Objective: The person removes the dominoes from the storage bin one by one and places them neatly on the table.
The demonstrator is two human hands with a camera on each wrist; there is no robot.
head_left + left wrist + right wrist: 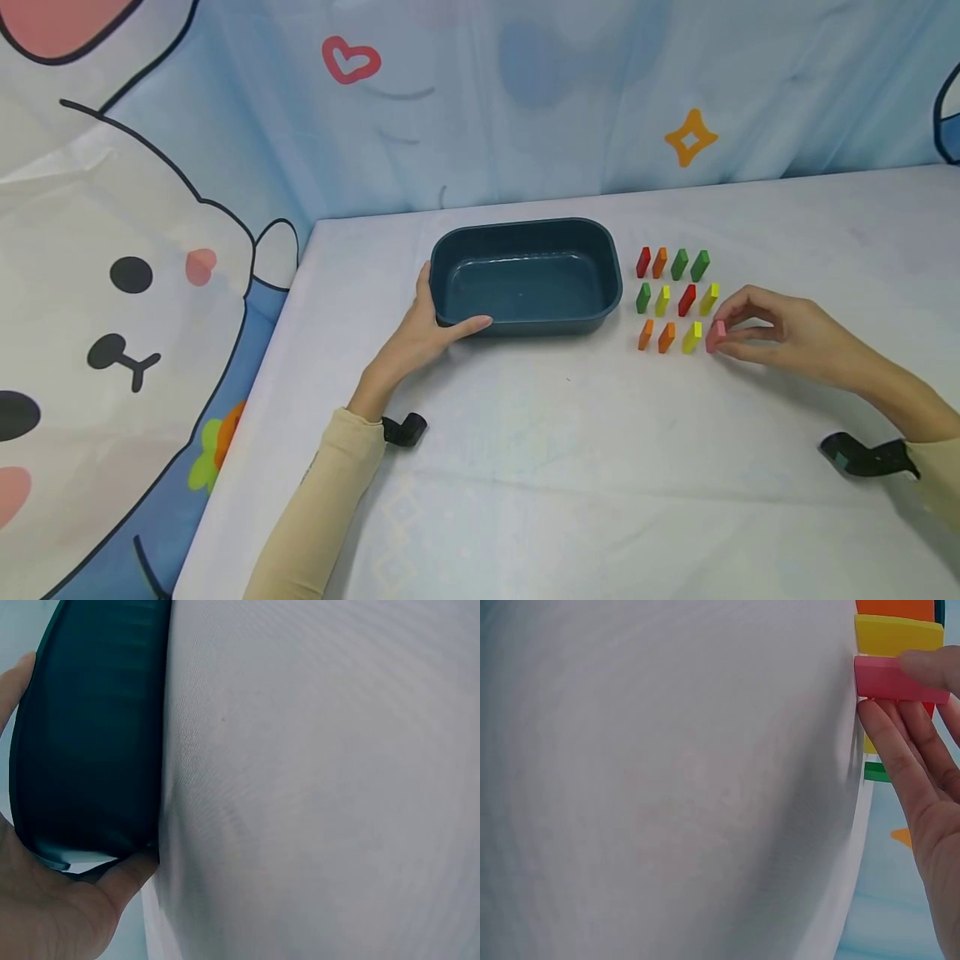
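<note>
A dark teal plastic basin (525,325) stands on the white-covered table with nothing inside. My left hand (416,333) grips its near left corner, the thumb along the front wall and the fingers at the left side. On the right, my right hand (795,337) pinches a pink block (716,336) between thumb and fingertips. That block is upright at the right end of the nearest row, beside a yellow block (692,337). In the right wrist view the pink block (885,679) has its lower end right at the tablecloth.
Several small red, orange, green and yellow blocks stand upright in three rows between basin and right hand, among them a red block (687,300) and a green block (700,265). A printed blue curtain (487,125) hangs behind the table (562,467).
</note>
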